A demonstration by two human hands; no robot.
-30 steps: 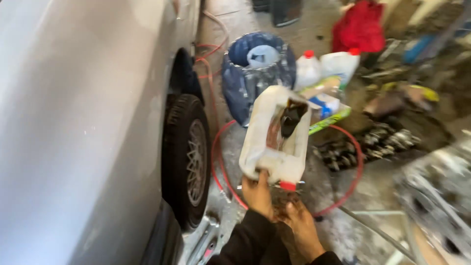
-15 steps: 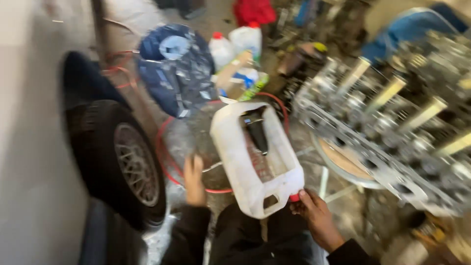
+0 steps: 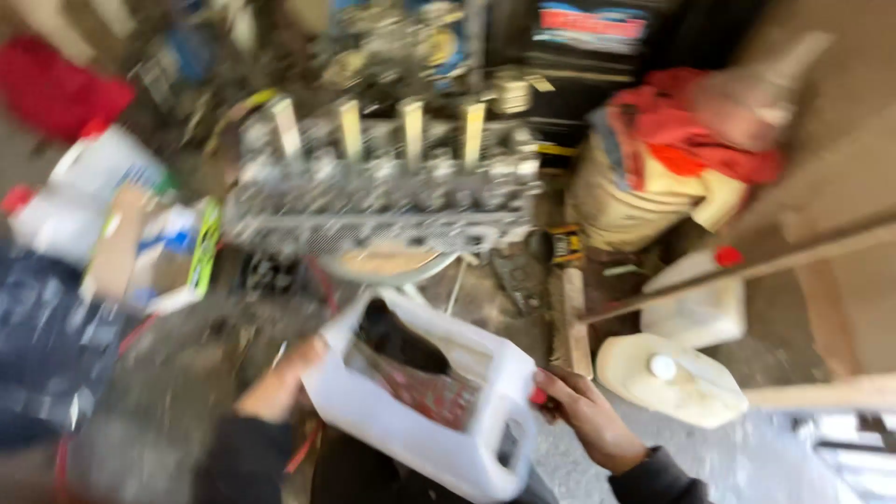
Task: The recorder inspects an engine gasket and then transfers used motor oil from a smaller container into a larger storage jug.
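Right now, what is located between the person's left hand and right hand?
In the head view, the white cut-open jug lies between them: the left hand grips one end, and the right hand holds the red-capped end.

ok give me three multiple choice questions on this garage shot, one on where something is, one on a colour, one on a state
1. Where is the metal engine part relative to the cut-open jug?
A. beyond it, farther from the person
B. inside it
C. under it

2. What colour is the jug's body?
A. white
B. green
C. black

3. How is the jug being handled?
A. lying untouched on the floor
B. held by both hands
C. hanging from a hook

Answers:
1. A, the engine part sits higher in the picture, past the jug.
2. A, its plastic walls show white, with a dark inside.
3. B, the left hand grips its left end and the right hand grips the end with the red cap.
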